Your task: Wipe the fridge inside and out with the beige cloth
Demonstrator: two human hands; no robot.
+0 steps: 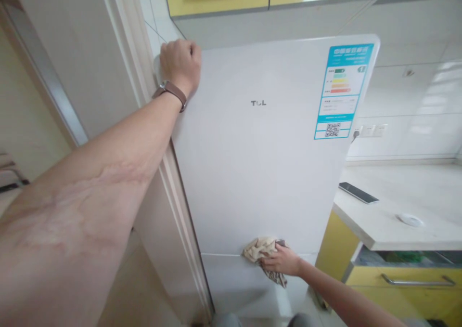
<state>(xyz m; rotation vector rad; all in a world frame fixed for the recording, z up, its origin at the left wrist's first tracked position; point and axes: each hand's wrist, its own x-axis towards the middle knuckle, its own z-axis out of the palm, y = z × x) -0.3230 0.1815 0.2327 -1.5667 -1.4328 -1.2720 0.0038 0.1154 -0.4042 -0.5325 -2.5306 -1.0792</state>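
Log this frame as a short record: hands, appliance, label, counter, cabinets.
Left hand: curled, at the upper left corner of the white TCL refrigerator; wears a brown wristband
Right hand: on a crumpled beige cloth, near the refrigerator's horizontal seam
Label: blue-and-white rectangular sticker, refrigerator's upper right
Counter: white countertop with dark flat phone, white oval object
Cabinets: yellow, above and below countertop at right

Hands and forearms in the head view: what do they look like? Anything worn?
Both bare: no gloves, and no sleeves within the frame. The left hand has a brown band with a metallic-looking part at the wrist; buckle or watch case, can't tell. The right hand has no visible band or ring. No cables or printed markings on either.
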